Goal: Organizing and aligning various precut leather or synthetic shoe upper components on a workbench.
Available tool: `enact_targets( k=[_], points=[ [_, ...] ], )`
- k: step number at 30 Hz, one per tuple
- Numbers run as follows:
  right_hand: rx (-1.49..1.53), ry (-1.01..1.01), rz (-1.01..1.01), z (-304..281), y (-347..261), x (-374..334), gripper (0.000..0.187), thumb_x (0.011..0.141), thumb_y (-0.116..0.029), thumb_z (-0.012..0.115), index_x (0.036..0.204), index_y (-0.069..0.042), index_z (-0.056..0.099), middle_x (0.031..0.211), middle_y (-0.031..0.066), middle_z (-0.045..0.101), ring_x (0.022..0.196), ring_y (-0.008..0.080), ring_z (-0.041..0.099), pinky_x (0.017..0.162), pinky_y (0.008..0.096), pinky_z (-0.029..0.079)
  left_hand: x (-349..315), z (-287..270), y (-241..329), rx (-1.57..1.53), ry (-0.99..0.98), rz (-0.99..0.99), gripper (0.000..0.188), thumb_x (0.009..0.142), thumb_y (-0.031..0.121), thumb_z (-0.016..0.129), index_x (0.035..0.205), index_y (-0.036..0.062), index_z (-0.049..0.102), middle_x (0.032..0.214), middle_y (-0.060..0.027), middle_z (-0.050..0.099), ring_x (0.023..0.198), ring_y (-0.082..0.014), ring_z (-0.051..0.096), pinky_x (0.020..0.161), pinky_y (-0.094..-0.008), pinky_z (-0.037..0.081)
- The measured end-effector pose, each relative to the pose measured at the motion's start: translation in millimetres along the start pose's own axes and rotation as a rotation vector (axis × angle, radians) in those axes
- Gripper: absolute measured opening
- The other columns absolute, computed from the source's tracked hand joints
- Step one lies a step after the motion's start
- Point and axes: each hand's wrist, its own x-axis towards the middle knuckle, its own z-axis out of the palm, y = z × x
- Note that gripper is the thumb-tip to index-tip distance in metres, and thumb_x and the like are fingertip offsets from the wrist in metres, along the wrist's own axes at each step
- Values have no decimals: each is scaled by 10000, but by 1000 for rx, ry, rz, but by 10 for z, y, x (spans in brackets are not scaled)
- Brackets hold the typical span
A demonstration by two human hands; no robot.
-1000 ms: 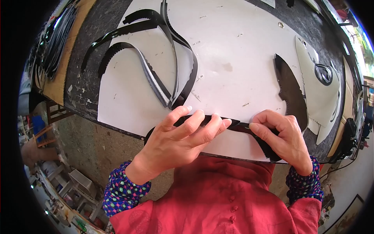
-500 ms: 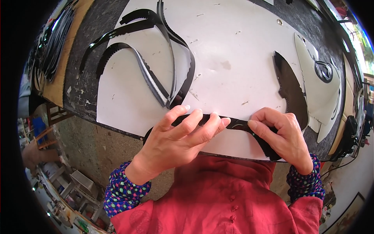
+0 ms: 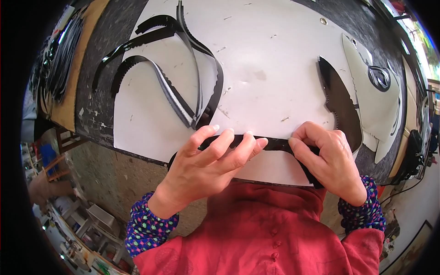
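A curved strip of glossy black leather-like material (image 3: 277,144) lies along the near edge of the white board (image 3: 261,105). My left hand (image 3: 206,160) rests over the strip's left part, fingers spread and fingertips pressing down on it. My right hand (image 3: 327,158) pinches the strip near its right bend between thumb and curled fingers, and the strip's end hangs down toward the table edge below. My left hand covers part of the strip.
Several narrow black strips with notched edges (image 3: 212,107) lie at the left. Right of my hands is a wide dark curved piece (image 3: 341,98). Pale cut pieces (image 3: 366,87) carry a small black loop (image 3: 379,79). A bundle of dark strips (image 3: 59,59) sits far left.
My right thumb has slid slightly left along the strip, and the strip's right end has shifted a little left. My left hand stays nearly in place. The whole view has shifted slightly.
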Motion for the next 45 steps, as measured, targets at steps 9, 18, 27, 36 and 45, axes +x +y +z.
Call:
enact_targets(
  k=[9, 18, 27, 36, 45],
  points=[
    [-121, 107, -96, 106, 42, -32, 114, 873, -112, 652, 819, -32, 591, 624, 126, 621, 531, 323, 616, 516, 401, 477, 25, -20, -10, 0, -4, -3, 379, 867, 185, 668, 1239, 241, 719, 1182, 102, 603, 1088, -137, 499, 971, -348, 438],
    [-162, 119, -120, 126, 52, -45, 236, 905, -215, 711, 808, -58, 565, 572, 94, 581, 478, 290, 578, 468, 367, 441, 96, -78, -125, -147, -41, -13, 407, 834, 188, 680, 1236, 238, 714, 1214, 111, 601, 1095, -124, 500, 964, -333, 433],
    [-121, 124, -103, 127, 46, -33, 239, 899, -197, 721, 799, -47, 564, 553, 81, 567, 449, 263, 559, 457, 345, 425, 105, -27, -157, -213, -41, 14, 410, 847, 185, 676, 1253, 239, 693, 1211, 114, 607, 1111, -131, 499, 977, -342, 433],
    [-127, 84, -62, 81, 30, 5, 249, 907, -216, 707, 772, -61, 567, 514, 101, 534, 447, 294, 554, 462, 368, 433, 24, -104, -52, -36, 45, -3, 327, 830, 174, 710, 1153, 198, 750, 1172, 98, 634, 1094, -116, 523, 1009, -338, 413],
    [-138, 110, -80, 111, 19, -37, 249, 909, -222, 703, 776, -62, 566, 534, 100, 556, 465, 294, 574, 468, 379, 445, 48, 13, 68, -166, 87, 46, 277, 789, 165, 813, 1061, 140, 766, 1093, 14, 629, 1025, -138, 594, 910, -309, 503]
  ],
)
